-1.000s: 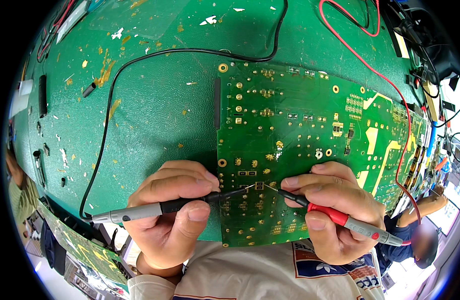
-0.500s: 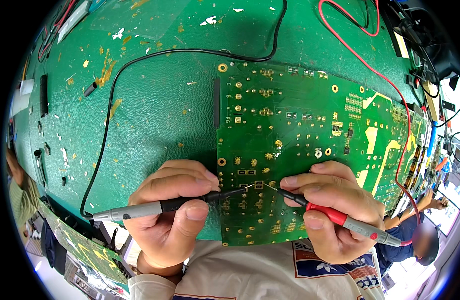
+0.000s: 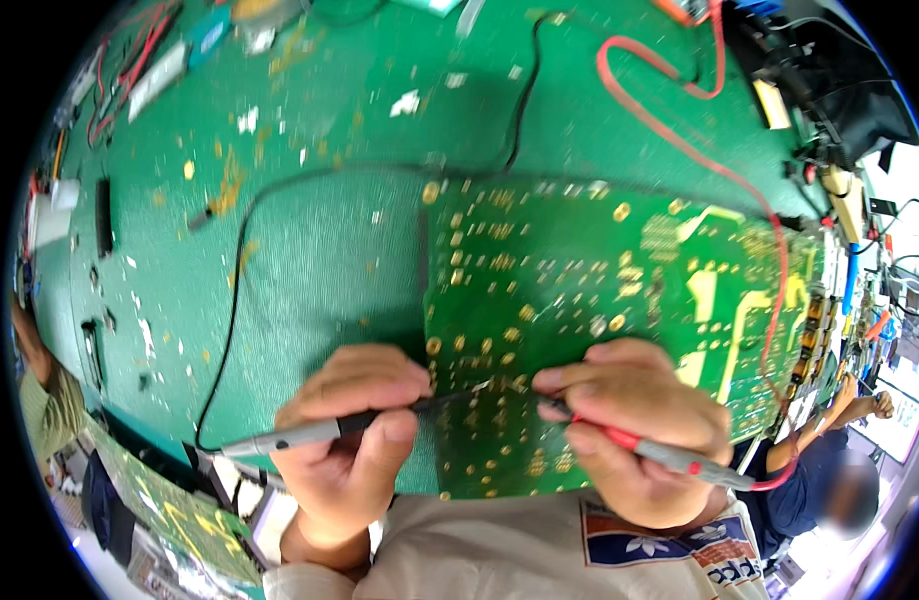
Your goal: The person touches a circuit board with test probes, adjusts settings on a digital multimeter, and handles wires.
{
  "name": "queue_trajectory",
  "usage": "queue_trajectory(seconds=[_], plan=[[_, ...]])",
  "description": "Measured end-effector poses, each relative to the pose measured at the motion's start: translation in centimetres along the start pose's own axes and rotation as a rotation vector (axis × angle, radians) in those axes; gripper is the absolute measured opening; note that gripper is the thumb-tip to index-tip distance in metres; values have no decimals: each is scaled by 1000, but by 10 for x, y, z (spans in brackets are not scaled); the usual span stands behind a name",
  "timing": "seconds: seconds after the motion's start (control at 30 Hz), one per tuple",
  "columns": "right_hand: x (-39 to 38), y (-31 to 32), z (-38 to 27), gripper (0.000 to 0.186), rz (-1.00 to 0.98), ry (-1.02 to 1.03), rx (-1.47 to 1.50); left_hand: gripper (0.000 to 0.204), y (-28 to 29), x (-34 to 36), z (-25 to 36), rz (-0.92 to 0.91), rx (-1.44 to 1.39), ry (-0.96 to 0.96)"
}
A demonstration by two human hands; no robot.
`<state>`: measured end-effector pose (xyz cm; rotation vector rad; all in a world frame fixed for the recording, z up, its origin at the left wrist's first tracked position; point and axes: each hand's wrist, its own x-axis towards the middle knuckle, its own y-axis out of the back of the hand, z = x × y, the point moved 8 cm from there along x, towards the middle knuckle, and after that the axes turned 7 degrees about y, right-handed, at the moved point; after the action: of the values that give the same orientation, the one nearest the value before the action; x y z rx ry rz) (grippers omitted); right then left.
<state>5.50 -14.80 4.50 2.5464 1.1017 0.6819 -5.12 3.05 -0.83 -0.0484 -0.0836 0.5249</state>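
A large green circuit board [image 3: 569, 330] lies on the mat, close in front of me. My left hand [image 3: 349, 430] is closed around a grey and black test probe [image 3: 289, 437], whose tip points right over the board. Around a red and grey test probe [image 3: 669, 456] my right hand [image 3: 639, 430] is closed, its tip pointing left. Both tips come near each other over small parts on the board's lower left area. Blur hides whether they touch the board.
A black lead [image 3: 241, 260] loops across the green mat [image 3: 329, 240], and a red lead [image 3: 719, 165] runs over the board's right side. Tools and cables crowd the right edge. Another board [image 3: 169, 500] stands at lower left. Other people are at both sides.
The view has shifted, and the board appears lower and slightly left. Both hands still hold their probes; the right hand appears further left, and the picture is more blurred.
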Motion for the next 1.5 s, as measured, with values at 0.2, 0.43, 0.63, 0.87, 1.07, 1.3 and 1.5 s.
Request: queue_trajectory(seconds=[0.2, 0.43, 0.63, 0.87, 1.07, 1.3, 1.5], plan=[[4, 2, -4, 25, 54, -11, 1, 11, 2, -4, 6, 61, -1, 93], [0, 4, 1, 20, 100, -39, 20, 11, -1, -4, 2, 26, 0, 148], [0, 1, -2, 22, 128, 4, -4, 10, 0, -6, -1, 28, -27, 173], [2, 2, -10, 21, 152, 40, -69, 18, 0, -10, -2, 38, 44, 202], [0, 3, -12, 17, 149, 42, -122, 9, -1, -10, -2, 73, 7, 238], [0, 2, -16, 14, 126, 35, -150, 15, -1, -11, -2, 72, 71, 193], [-1, 1, -16, 15, 118, 9, -141, 10, -1, -12, -1, 86, 48, 190]])
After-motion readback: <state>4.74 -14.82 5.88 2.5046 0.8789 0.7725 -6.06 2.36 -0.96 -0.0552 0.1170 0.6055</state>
